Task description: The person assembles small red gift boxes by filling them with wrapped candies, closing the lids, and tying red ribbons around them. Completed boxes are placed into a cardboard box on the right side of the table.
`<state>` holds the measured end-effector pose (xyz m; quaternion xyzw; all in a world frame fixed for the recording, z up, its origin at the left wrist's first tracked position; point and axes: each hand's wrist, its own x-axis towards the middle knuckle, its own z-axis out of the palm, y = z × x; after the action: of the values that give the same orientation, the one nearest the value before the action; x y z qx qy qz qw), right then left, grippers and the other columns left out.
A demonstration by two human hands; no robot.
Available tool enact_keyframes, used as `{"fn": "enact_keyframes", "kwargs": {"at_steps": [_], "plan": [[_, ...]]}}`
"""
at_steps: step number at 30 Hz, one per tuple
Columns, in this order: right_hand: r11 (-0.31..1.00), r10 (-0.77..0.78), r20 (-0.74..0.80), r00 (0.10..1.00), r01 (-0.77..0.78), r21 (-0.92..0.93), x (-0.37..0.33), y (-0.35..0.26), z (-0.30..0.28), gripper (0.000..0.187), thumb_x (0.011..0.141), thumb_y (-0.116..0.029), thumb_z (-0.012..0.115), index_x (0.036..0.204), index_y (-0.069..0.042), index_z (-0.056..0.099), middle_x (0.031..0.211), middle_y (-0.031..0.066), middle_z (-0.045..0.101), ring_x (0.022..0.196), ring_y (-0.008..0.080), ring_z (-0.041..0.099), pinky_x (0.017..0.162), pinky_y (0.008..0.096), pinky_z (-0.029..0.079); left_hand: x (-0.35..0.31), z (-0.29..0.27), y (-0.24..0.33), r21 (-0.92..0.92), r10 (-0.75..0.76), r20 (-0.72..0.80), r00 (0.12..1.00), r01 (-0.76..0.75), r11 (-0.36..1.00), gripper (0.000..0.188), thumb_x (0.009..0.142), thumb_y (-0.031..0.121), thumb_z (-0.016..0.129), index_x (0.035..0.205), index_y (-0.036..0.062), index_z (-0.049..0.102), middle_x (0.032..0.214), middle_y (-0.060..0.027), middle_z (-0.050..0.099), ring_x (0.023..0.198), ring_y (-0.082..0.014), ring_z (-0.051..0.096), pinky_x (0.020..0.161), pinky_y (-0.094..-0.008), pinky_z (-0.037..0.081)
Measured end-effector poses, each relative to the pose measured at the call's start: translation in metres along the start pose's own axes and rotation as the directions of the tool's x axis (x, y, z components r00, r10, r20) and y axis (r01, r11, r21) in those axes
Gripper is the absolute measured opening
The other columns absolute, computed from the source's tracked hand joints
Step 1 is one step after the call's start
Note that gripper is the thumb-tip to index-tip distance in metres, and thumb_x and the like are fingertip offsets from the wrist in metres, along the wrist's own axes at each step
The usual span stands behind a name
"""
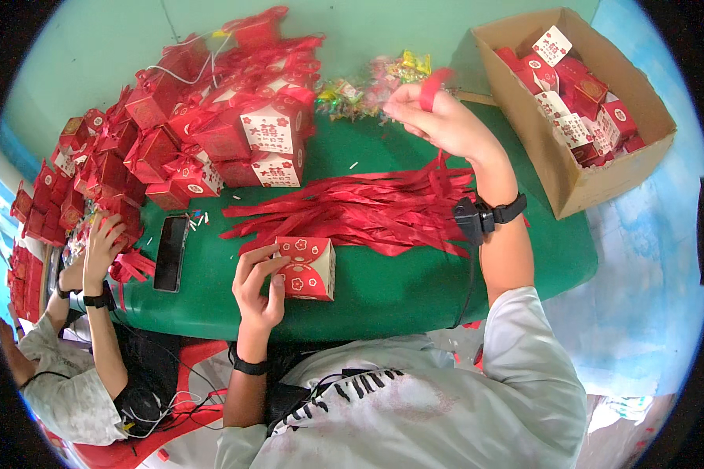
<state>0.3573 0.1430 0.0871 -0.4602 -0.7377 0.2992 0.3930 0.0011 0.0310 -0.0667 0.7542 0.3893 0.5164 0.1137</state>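
In front of me on the green table sits a small red and cream gift box printed with flowers. My left hand grips its left side, fingers on top and thumb at the near side. My right hand is raised beside the heap of wrapped candies. A strip of red ribbon passes across its fingers, which are drawn together; whether the fingertips also hold a candy is too blurred to tell. Many loose red ribbons lie across the table beyond the box.
Finished-looking red boxes with bows are stacked at the far left. A cardboard carton of red boxes stands at the far right. A phone lies left, near small white and coloured bits. A co-worker's hands are busy at the left.
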Motion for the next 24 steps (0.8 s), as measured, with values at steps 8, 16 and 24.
{"fn": "enact_keyframes", "kwargs": {"at_steps": [8,16,24], "plan": [[0.88,0.063,-0.17,0.983,0.026,0.474,0.006,-0.003,-0.015,0.03,0.112,-0.038,0.055,0.109,-0.01,0.065,0.069,-0.0092,0.043,0.055,0.0024,0.034,0.05,0.0206,0.027,0.006,0.003,-0.001,-0.012,0.006,-0.01,1.0,-0.006,1.0,0.023,0.089,0.01,0.065,0.106,0.0018,0.078,0.117,-0.0182,0.072,0.099,-0.03,0.068,0.088,-0.039,0.055],[0.952,-0.07,-0.26,0.963,0.142,0.271,0.016,0.016,0.003,0.036,0.113,-0.041,0.048,0.103,-0.011,0.065,0.072,-0.0076,0.049,0.06,0.0037,0.041,0.052,0.0226,0.031,0.006,0.003,-0.001,0.007,0.017,-0.006,1.0,-0.017,1.0,0.024,0.085,0.007,0.064,0.105,0.0024,0.078,0.116,-0.0184,0.072,0.1,-0.0311,0.069,0.088,-0.0396,0.056],[0.992,-0.004,-0.141,0.99,0.021,0.122,0.01,0.0,0.006,0.031,0.105,-0.041,0.056,0.094,-0.013,0.062,0.072,-0.0084,0.045,0.065,0.0036,0.038,0.059,0.0239,0.03,0.006,0.002,0.001,-0.001,-0.003,-0.007,1.0,0.003,1.0,0.025,0.085,0.006,0.064,0.104,0.0017,0.078,0.116,-0.0189,0.072,0.1,-0.0316,0.069,0.089,-0.04,0.056]]}}
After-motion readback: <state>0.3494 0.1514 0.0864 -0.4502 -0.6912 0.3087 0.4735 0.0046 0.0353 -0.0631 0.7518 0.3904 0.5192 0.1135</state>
